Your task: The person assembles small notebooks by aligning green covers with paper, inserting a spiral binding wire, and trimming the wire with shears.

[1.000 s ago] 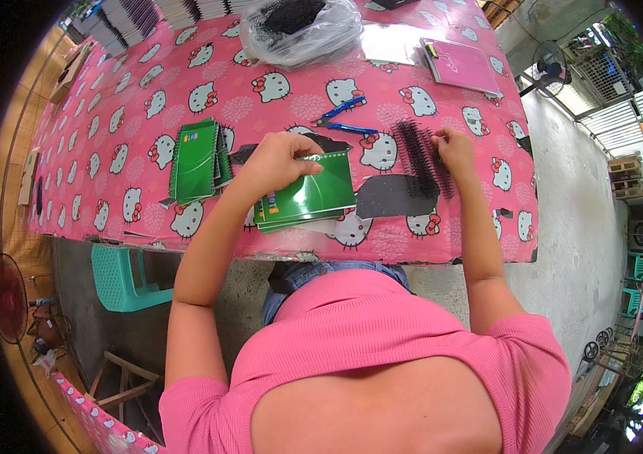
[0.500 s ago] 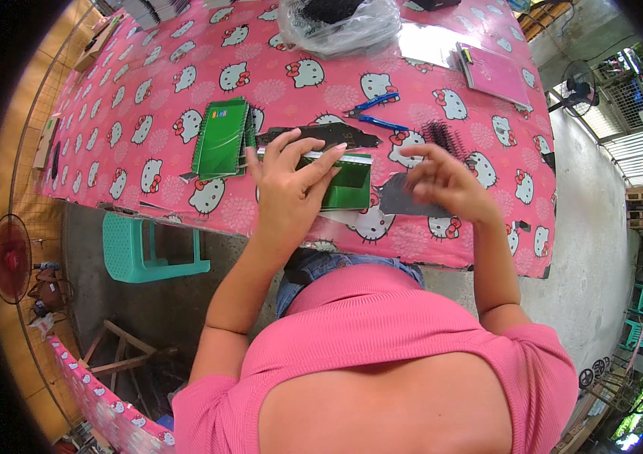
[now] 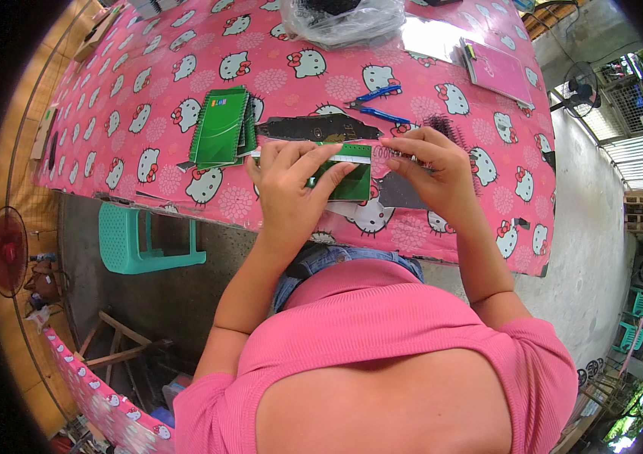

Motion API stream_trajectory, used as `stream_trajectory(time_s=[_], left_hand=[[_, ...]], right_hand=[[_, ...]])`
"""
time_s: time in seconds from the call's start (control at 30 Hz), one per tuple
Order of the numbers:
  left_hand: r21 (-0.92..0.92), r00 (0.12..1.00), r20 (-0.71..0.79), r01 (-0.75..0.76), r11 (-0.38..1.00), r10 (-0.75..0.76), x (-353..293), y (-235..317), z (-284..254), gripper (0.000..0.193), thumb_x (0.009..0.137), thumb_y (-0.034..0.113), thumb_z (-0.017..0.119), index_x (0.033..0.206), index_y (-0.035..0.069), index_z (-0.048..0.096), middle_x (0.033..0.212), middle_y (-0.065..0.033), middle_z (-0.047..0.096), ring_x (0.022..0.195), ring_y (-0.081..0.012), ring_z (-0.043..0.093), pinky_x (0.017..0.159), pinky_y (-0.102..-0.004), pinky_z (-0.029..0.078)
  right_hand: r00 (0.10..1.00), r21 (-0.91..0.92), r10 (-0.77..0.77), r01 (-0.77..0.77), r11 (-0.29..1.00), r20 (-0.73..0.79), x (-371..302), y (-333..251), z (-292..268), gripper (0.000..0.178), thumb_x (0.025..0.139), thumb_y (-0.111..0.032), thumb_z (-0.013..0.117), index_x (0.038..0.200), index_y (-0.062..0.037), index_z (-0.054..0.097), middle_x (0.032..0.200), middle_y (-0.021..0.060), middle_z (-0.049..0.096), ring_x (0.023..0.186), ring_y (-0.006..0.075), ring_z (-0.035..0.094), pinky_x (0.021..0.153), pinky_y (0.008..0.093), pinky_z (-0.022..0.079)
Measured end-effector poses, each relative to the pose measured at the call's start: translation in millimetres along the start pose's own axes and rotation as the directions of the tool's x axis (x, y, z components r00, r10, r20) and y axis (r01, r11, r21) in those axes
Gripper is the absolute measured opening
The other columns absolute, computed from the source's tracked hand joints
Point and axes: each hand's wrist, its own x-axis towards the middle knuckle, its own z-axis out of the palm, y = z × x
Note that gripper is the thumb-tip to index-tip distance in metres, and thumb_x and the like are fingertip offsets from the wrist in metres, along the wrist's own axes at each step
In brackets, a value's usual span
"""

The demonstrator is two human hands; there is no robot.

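A green notebook (image 3: 354, 187) lies near the table's front edge, with a pale strip along its far, punched side. My left hand (image 3: 291, 175) grips and presses it down, fingers over the strip and thumb on the cover. At the notebook's right end my right hand (image 3: 436, 161) pinches a dark spiral binding coil (image 3: 383, 152), whose tip meets the row of holes. More black coils (image 3: 442, 125) lie just beyond that hand. A torn black sheet (image 3: 310, 129) is behind the notebook, and a dark grey piece (image 3: 400, 192) lies under my right hand.
Green spiral notebooks (image 3: 217, 127) are stacked to the left. Blue-handled cutters (image 3: 382, 115) lie beyond the work. A pink notebook (image 3: 499, 74) sits far right, and a clear plastic bag (image 3: 351, 29) with black contents at the back. A teal stool (image 3: 119, 236) stands below the left edge.
My right hand has come left and closed on a coil at the notebook's right end. My left hand stays on the notebook, its fingers slightly shifted.
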Motion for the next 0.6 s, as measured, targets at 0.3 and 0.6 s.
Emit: stream_trajectory(time_s=[0.3,0.6], left_hand=[[-0.027,0.996,-0.087,-0.019,0.999,0.017,-4,-5,10,0.02,0.076,0.029,0.078,0.092,0.017,0.075,0.089,0.0031,0.063,0.095,-0.0184,0.052,0.093,-0.0459,0.026],[-0.003,0.996,-0.085,-0.017,1.0,0.017,-4,-8,13,0.021,0.075,0.025,0.079,0.094,0.018,0.073,0.089,0.0038,0.063,0.093,-0.0189,0.053,0.087,-0.0449,0.029]], right_hand=[[0.985,0.092,-0.076,0.062,0.994,0.153,15,7,-4,0.025,0.074,-0.001,0.076,0.099,-0.0043,0.072,0.091,0.0062,0.065,0.079,0.0141,0.059,0.069,0.0284,0.047],[0.989,-0.145,-0.096,0.112,0.983,0.114,12,1,11,0.017,0.087,-0.016,0.069,0.1,-0.0058,0.065,0.086,0.0067,0.06,0.075,0.0204,0.059,0.062,0.0312,0.047]])
